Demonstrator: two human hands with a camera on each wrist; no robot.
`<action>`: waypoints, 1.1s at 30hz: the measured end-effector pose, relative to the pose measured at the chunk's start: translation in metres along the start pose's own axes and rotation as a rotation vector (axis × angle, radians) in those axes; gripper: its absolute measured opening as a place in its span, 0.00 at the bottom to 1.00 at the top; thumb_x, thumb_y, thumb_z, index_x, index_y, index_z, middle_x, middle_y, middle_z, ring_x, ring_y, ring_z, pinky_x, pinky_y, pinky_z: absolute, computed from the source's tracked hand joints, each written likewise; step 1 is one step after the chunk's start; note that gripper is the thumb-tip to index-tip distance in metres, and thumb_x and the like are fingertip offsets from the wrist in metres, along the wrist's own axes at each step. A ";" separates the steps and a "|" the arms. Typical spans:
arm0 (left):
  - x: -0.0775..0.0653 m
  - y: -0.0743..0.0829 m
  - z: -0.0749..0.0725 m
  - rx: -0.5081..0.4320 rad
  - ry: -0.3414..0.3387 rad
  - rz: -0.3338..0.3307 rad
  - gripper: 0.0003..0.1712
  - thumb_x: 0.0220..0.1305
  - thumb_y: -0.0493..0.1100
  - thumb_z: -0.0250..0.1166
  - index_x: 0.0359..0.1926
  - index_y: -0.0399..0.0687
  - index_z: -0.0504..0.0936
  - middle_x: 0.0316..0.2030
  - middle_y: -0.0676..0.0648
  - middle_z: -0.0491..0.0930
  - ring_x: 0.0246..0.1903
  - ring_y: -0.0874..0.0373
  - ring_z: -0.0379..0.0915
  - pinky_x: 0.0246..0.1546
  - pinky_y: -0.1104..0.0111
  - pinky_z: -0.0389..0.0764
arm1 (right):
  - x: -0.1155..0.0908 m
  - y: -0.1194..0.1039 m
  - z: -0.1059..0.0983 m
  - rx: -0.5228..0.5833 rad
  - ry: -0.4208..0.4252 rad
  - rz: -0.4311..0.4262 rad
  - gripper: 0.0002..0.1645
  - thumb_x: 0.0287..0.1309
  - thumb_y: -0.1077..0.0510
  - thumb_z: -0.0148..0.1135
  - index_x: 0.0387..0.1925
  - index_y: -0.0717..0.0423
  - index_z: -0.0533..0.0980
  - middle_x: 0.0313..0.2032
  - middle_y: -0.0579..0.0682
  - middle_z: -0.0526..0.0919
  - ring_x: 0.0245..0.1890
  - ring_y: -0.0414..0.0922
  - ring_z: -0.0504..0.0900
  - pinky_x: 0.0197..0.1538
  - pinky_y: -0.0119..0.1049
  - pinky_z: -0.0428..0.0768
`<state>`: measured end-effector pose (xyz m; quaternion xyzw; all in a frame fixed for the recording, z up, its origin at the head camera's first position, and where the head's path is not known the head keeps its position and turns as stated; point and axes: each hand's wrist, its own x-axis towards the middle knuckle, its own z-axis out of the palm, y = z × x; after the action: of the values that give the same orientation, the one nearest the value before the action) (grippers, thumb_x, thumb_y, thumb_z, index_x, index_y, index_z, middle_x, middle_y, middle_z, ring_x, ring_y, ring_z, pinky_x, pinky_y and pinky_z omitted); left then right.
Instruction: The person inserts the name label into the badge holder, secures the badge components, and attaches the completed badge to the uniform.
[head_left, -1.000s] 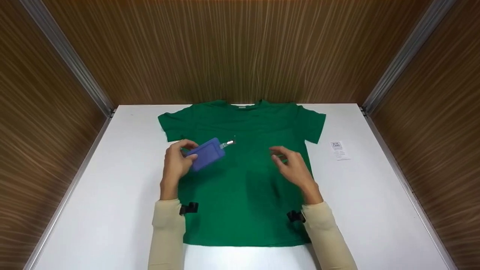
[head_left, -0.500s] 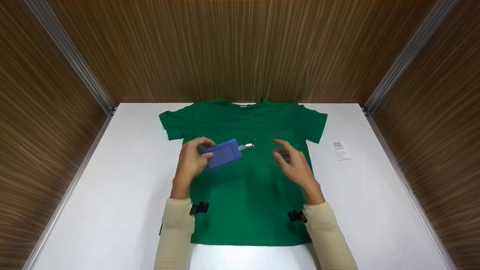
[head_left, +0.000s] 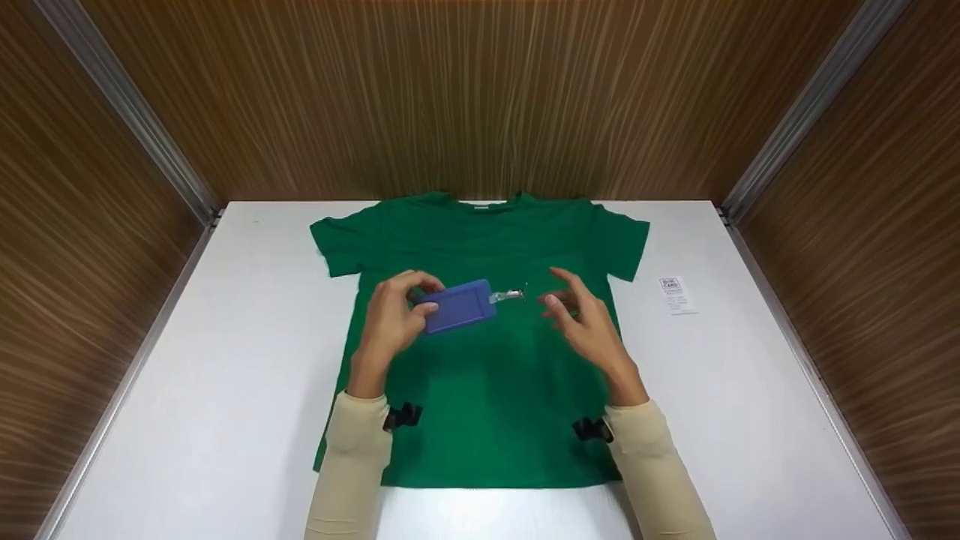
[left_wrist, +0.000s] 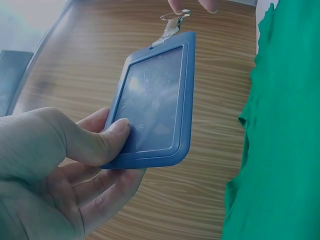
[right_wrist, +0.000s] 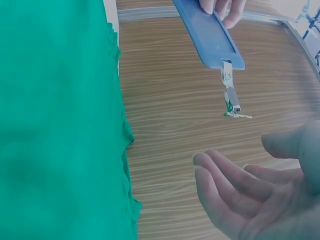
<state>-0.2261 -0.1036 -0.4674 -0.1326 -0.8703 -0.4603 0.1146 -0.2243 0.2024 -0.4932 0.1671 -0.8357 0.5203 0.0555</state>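
Note:
My left hand [head_left: 394,311] pinches the end of a blue badge holder [head_left: 463,306] between thumb and fingers, held above a green T-shirt [head_left: 487,420]. A clear window fills the front of the holder, as the left wrist view shows. From its far end a metal clip with a safety pin [right_wrist: 230,95] sticks out on a short strap, pointing toward my right hand [head_left: 589,326]. That hand hovers over the shirt with fingers loosely bent and thumb apart, holding nothing. A gap separates its fingertips from the pin.
The shirt lies flat on a white table [head_left: 247,360], sleeves spread, collar by the back wall. Right of the shirt lies a small white printed card [head_left: 678,295]. Brown wood-grain panels [head_left: 465,97] enclose the table at the back and both sides.
My left hand has carried the badge holder rightward, bringing its clip close to my right hand. The holder has turned more level. My right hand has stayed nearly in place, its fingers spread wider.

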 end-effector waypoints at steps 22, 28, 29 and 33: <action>-0.005 0.013 0.007 -0.014 -0.024 0.133 0.11 0.63 0.27 0.70 0.40 0.46 0.90 0.40 0.45 0.87 0.38 0.51 0.82 0.46 0.55 0.85 | 0.000 -0.008 0.009 0.223 -0.215 0.038 0.23 0.83 0.56 0.41 0.59 0.67 0.77 0.48 0.70 0.85 0.42 0.58 0.89 0.47 0.46 0.88; -0.005 0.011 0.009 -0.005 -0.021 0.163 0.10 0.61 0.26 0.70 0.37 0.46 0.89 0.38 0.45 0.86 0.37 0.52 0.82 0.44 0.55 0.85 | -0.001 -0.009 0.009 0.255 -0.289 0.070 0.25 0.82 0.55 0.43 0.51 0.71 0.80 0.39 0.71 0.84 0.33 0.41 0.89 0.43 0.35 0.88; -0.005 0.011 0.009 -0.003 -0.021 0.163 0.10 0.61 0.26 0.70 0.37 0.46 0.89 0.38 0.45 0.86 0.37 0.52 0.81 0.44 0.56 0.85 | -0.002 -0.009 0.009 0.250 -0.295 0.071 0.25 0.82 0.55 0.44 0.49 0.72 0.81 0.37 0.71 0.83 0.32 0.40 0.88 0.42 0.34 0.88; -0.004 0.009 0.010 -0.003 -0.026 0.171 0.11 0.62 0.26 0.70 0.35 0.46 0.89 0.37 0.45 0.86 0.37 0.52 0.82 0.44 0.56 0.85 | -0.003 -0.011 0.009 0.203 -0.297 0.076 0.24 0.81 0.56 0.46 0.40 0.70 0.82 0.29 0.63 0.80 0.26 0.37 0.81 0.37 0.33 0.86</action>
<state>-0.2198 -0.0912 -0.4671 -0.2127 -0.8565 -0.4483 0.1419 -0.2175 0.1903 -0.4888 0.2151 -0.7834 0.5735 -0.1054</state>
